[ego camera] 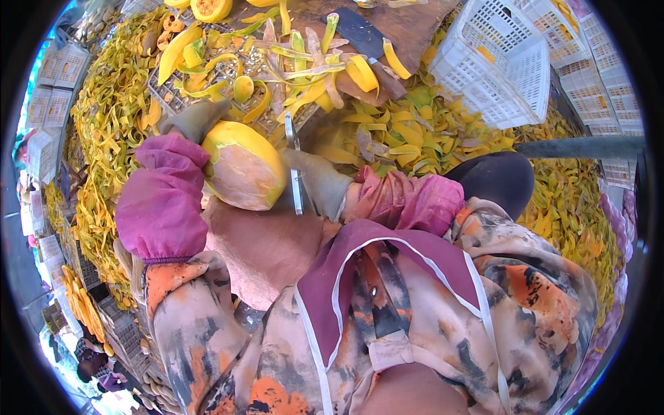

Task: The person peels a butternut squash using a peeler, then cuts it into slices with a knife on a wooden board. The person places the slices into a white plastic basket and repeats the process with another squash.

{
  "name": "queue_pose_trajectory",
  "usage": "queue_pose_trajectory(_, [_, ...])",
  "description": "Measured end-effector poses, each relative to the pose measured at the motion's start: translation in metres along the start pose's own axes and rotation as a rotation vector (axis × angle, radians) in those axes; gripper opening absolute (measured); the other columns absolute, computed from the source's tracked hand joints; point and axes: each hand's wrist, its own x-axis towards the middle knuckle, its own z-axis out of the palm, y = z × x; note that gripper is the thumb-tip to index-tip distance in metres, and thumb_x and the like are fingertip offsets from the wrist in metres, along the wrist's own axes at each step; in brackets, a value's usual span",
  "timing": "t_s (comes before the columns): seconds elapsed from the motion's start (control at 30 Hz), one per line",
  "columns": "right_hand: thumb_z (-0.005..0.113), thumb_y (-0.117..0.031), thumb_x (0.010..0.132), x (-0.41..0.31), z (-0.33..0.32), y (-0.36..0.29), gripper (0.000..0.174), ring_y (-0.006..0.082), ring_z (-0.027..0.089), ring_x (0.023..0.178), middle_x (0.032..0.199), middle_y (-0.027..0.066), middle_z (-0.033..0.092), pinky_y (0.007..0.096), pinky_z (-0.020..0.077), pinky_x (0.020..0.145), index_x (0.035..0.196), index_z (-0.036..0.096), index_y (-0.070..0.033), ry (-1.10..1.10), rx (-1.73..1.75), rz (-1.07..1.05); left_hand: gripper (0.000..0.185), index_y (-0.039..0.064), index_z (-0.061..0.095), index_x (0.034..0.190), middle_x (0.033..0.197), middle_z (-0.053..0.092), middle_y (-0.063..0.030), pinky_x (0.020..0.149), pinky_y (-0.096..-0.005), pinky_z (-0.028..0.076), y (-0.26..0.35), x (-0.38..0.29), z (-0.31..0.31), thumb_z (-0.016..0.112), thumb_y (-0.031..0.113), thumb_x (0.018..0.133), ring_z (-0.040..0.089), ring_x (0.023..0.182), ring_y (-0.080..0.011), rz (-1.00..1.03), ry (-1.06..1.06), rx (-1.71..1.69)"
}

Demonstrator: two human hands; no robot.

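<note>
A large oblong squash [246, 166] lies over my lap. Bare yellow flesh covers its far side, while a tan patch of skin with greenish edges faces me. My left hand [196, 120], in a grey glove, grips its far left end. Just off its right side, my gloved right hand [322, 179] is closed around a metal peeler [294, 168], its long bright strip pointing away from me. Whether the peeler touches the squash cannot be told. The fingers of the right hand are partly hidden behind the tool.
Peel strips [306, 67] cover an upturned crate [158, 93] ahead. A dark-bladed cleaver [355, 32] rests on a wooden board [415, 26]. A white plastic crate [487, 98] stands at the right. Peel heaps [106, 202] lie at both sides. Cut squash [211, 8] sits at the far edge.
</note>
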Motion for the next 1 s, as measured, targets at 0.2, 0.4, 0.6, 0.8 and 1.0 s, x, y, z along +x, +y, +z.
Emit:
queue_pose_trajectory(0.2, [0.050,-0.030,0.099,-0.003,-0.016,-0.028,0.034,0.0210,0.067,0.071,0.090,0.0117,0.069,0.0338,0.0545,0.060,0.112,0.064,-0.002,0.001,-0.480,0.060,0.028,0.017,0.071,0.115,0.124,0.065,-0.0219,0.101,-0.0394,0.046,-0.015,-0.007,0.015,0.054,0.023,0.094,0.062,0.114,-0.0349,0.190,0.308,-0.300])
queue_pose_trajectory(0.4, [0.057,-0.016,0.091,0.021,-0.020,-0.089,0.026,0.0318,0.067,0.081,0.099,0.0150,0.060,0.0381,0.0549,0.069,0.117,0.060,-0.009,-0.327,-1.754,-0.603,0.025,0.014,0.067,0.115,0.115,0.068,-0.0148,0.105,-0.0446,0.040,-0.033,-0.020,0.032,0.050,0.015,0.097,0.061,0.111,-0.0336,0.592,0.618,0.538])
queue_pose_trajectory(0.6, [0.056,-0.026,0.094,0.088,0.065,-0.151,0.031,0.0380,0.070,0.097,0.109,0.0193,0.072,0.0493,0.0551,0.086,0.110,0.070,-0.003,-0.998,-2.492,-0.910,0.022,0.012,0.067,0.109,0.115,0.069,-0.0142,0.102,-0.0432,0.043,-0.009,0.012,0.014,0.058,0.022,0.092,0.063,0.112,-0.0321,0.431,0.332,0.523])
queue_pose_trajectory(0.8, [0.060,-0.016,0.092,-0.004,-0.053,-0.103,0.017,0.0364,0.069,0.095,0.100,0.0204,0.069,0.0448,0.0560,0.079,0.096,0.068,-0.001,-0.578,-2.120,-0.534,0.024,0.015,0.067,0.108,0.111,0.070,-0.0130,0.106,-0.0451,0.038,0.002,0.007,0.012,0.048,0.021,0.094,0.062,0.112,-0.0340,0.371,0.261,0.454])
queue_pose_trajectory(1.0, [0.059,-0.012,0.089,-0.002,-0.095,-0.079,0.018,0.0338,0.067,0.089,0.097,0.0163,0.066,0.0434,0.0553,0.076,0.103,0.064,-0.003,-0.611,-1.923,-0.537,0.022,0.011,0.067,0.104,0.100,0.069,-0.0117,0.090,-0.0412,0.042,0.000,-0.010,0.015,0.050,0.011,0.090,0.064,0.100,-0.0314,0.510,0.422,0.565])
